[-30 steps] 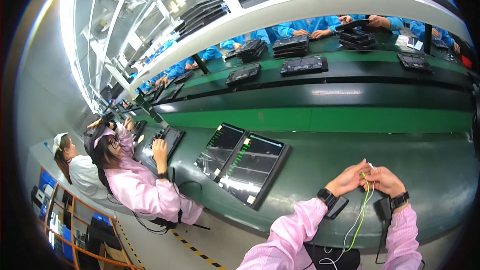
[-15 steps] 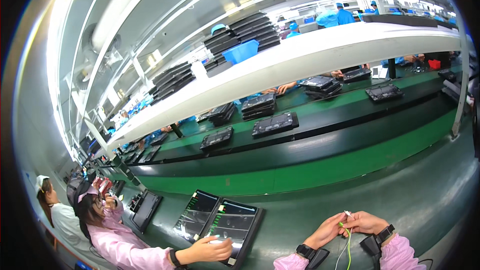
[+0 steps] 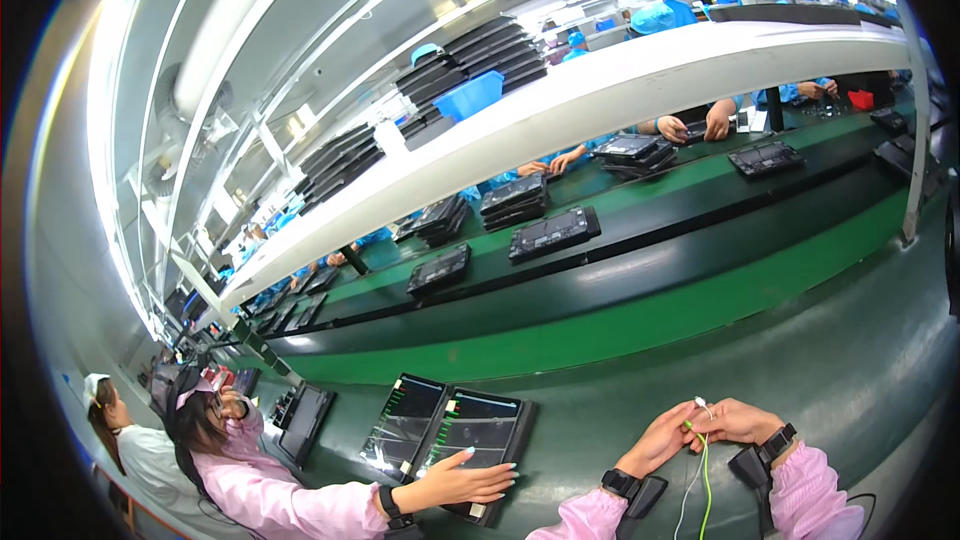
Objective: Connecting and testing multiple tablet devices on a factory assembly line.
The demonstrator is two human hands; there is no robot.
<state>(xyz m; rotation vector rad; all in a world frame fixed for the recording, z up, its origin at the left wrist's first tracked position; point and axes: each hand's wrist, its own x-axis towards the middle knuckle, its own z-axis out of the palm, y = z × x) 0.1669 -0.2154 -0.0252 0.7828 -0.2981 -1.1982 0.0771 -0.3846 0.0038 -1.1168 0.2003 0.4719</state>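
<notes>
Above the green bench, my left hand [image 3: 656,440] and my right hand [image 3: 740,422] meet with their fingertips close together. Between them they pinch a thin cable [image 3: 707,490], bright green along one strand, with a white strand [image 3: 686,498] hanging beside it. A small white connector [image 3: 700,402] pokes out above the fingertips. Both hands are closed; exactly which fingers grip which strand is partly hidden. Black straps with black boxy devices sit on both my wrists, below pink sleeves.
At my left, a co-worker's hand [image 3: 455,481] reaches over two dark screen panels [image 3: 487,407]. Beyond the bench, a conveyor [image 3: 640,279] carries open black devices [image 3: 551,233]. A white shelf [image 3: 600,105] with black tray stacks and a blue bin [image 3: 468,96] spans above it.
The co-worker's hand has moved right across the panels, its fingers now spread. My hands still hold the cable together, the connector slightly higher in view. Hands across the conveyor have shifted.
</notes>
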